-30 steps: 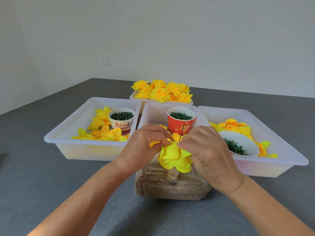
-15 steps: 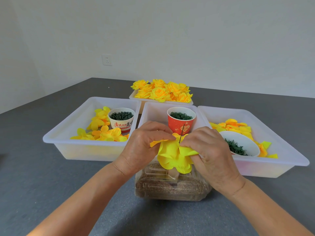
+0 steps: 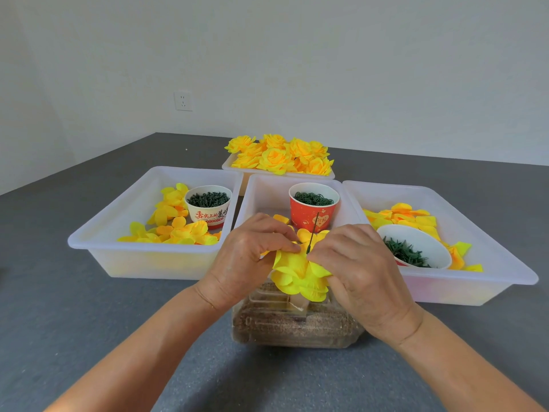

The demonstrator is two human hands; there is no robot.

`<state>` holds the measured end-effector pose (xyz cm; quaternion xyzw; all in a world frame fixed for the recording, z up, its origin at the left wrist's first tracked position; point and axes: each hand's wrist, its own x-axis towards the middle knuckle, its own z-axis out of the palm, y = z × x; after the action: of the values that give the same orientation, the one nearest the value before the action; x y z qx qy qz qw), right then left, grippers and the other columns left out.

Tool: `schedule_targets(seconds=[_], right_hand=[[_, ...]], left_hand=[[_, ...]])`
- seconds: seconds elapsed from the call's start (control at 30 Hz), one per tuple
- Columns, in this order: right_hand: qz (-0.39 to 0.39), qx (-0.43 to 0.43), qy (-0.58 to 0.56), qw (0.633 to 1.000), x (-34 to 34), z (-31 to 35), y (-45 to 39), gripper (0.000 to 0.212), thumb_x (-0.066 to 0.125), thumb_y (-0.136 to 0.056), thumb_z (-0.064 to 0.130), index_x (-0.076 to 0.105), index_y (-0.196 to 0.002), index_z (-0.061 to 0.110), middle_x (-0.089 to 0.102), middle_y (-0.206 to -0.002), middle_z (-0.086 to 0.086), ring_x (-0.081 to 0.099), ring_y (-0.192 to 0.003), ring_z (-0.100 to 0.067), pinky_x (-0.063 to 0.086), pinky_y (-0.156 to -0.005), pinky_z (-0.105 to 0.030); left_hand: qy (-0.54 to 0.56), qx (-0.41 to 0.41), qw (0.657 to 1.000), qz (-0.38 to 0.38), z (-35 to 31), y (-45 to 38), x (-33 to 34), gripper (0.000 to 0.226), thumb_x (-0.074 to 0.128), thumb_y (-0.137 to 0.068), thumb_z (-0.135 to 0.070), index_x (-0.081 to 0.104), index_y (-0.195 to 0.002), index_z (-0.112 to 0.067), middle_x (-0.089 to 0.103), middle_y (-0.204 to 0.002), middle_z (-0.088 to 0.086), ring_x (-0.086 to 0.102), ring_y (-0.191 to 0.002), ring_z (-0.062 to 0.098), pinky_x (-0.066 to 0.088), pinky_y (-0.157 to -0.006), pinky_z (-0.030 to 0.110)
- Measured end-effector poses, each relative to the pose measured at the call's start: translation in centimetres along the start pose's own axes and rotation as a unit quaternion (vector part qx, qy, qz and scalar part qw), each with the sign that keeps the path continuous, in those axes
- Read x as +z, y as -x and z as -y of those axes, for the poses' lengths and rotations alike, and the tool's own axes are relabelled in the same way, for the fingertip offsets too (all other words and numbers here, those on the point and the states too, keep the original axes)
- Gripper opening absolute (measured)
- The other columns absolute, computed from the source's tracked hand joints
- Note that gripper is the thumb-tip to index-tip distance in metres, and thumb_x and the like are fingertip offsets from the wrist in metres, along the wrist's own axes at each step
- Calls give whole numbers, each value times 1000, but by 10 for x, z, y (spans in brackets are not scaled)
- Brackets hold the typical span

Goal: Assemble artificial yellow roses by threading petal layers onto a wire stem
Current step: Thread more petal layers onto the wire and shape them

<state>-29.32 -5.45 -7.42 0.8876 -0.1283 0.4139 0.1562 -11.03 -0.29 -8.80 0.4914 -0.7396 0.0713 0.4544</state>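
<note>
Both hands meet over a clear plastic box filled with brown grain, and the grip of each is closed on a bright yellow fabric petal layer: the left hand pinches its left edge between thumb and curled fingers, the right hand pinches its right edge, knuckles up and wrists angled inward. A thin dark green wire stem rises upright out of the petal layer, between the two sets of fingertips, just above the box. Behind the box stands a white plastic tray holding a red paper cup of dark green rings. Left of the box a second white tray carries loose yellow petals and a white printed paper cup of green pieces. Right of the box a third white tray holds more yellow and orange petals and a tilted white bowl of green parts. Farthest behind the box a small tray is heaped with finished yellow roses. Everything sits on a dark grey desk against a pale wall with a white socket.
</note>
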Motion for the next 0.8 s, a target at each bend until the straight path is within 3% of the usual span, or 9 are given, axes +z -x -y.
schedule_targets(seconds=[0.23,0.37,0.47,0.57,0.67,0.8], right_hand=[[67,50,-67,994,-4,-4,0,30,46,-70,10,73,-83,9,69,-83,1,63,-80,-25,37,-72,-34],[92,62,-92,990,-8,-6,-2,21,61,-68,2,73,-83,10,69,-83,2,63,-82,-25,45,-71,-36],[105,67,-111,986,-11,-7,-4,22,54,-75,11,74,-84,11,70,-84,2,62,-84,-24,45,-72,-35],[118,68,-112,984,-13,-7,-5,28,47,-76,17,74,-84,12,69,-85,4,61,-85,-23,40,-75,-31],[126,44,-74,988,-15,-7,-6,18,60,-72,8,74,-83,13,68,-84,4,61,-84,-24,38,-76,-32],[142,39,-64,987,-16,-6,-7,22,64,-63,5,74,-80,13,68,-82,5,61,-84,-25,40,-77,-34]], left_hand=[[1,4,1000,26,-2,3,-8,28,67,-71,12,76,-91,-6,70,-95,7,63,-91,24,50,-78,37],[-14,9,1000,9,-5,6,-14,30,72,-70,6,74,-97,-8,68,-99,4,62,-92,21,50,-81,31],[-20,26,999,12,-7,7,-19,25,71,-71,3,74,-92,-9,68,-99,2,59,-92,16,46,-82,24],[-45,49,997,34,-8,9,-20,23,66,-71,5,76,-87,-8,69,-97,3,60,-89,21,47,-80,28],[-61,65,995,46,-9,12,-19,22,65,-70,8,76,-82,-7,70,-93,5,61,-86,26,49,-77,32],[-58,67,995,53,-8,12,-19,17,64,-75,4,76,-79,-6,70,-92,5,61,-85,26,50,-75,33]])
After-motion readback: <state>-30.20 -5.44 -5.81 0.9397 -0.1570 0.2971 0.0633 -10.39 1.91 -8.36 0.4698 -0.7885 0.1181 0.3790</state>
